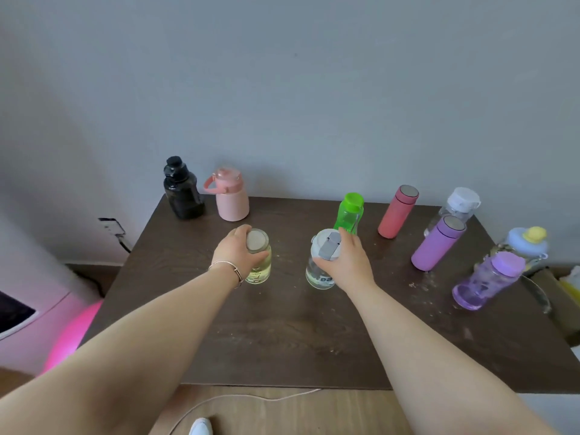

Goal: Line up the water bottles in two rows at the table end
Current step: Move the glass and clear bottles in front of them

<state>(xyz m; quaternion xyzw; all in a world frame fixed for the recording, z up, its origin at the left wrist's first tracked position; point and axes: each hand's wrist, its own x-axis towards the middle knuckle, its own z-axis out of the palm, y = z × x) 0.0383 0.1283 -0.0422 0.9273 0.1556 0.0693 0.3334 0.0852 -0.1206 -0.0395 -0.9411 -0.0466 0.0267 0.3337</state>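
Now, left hand (236,250) gripping pale-yellow clear bottle (259,262), right hand (346,262) gripping grey-lidded clear bottle (320,262), dark wood-grain table (282,324).

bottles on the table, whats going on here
A person is sorting water bottles on a dark wooden table. The left hand grips a yellowish clear bottle by its top; the right hand holds a clear bottle with a grey lid. A black bottle and a pink jug stand together at the far left corner. The other bottles stand scattered on the right.
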